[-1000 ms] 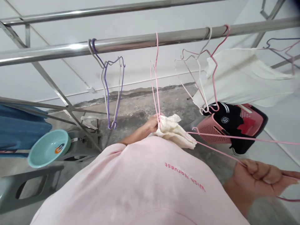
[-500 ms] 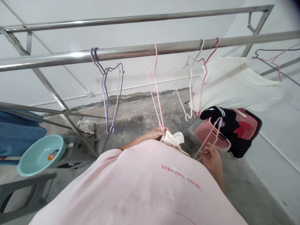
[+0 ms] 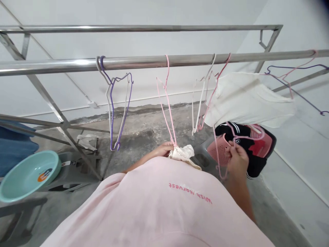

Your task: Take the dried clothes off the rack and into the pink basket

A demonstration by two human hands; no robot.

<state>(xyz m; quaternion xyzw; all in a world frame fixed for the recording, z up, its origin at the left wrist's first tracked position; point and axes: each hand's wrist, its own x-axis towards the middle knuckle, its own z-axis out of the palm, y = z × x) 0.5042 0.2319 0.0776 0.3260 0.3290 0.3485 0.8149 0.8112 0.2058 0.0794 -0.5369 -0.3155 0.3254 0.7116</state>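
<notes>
My left hand (image 3: 166,148) is closed on a small crumpled cream cloth garment (image 3: 183,152), right at the lower end of a pink hanger (image 3: 168,103) that hangs from the rail. Part of the garment is hidden behind my shirt front, so its kind is unclear. To the right, my right hand (image 3: 238,159) grips a second, loose pink hanger (image 3: 217,147) by its frame. This hanger's hook points right, in front of the pink laundry basket (image 3: 218,151).
A steel rail (image 3: 133,62) crosses ahead, carrying a purple hanger (image 3: 112,103), other hangers and a white garment (image 3: 253,99). Black clothing (image 3: 257,164) drapes over the basket. At left are a rack leg (image 3: 48,97), a green basin (image 3: 28,175) on a grey stool and blue cloth (image 3: 16,145).
My right hand has turned the loose pink hanger, swinging its hook out to the right. My left hand stays on the cream garment. The whole view has shifted slightly.
</notes>
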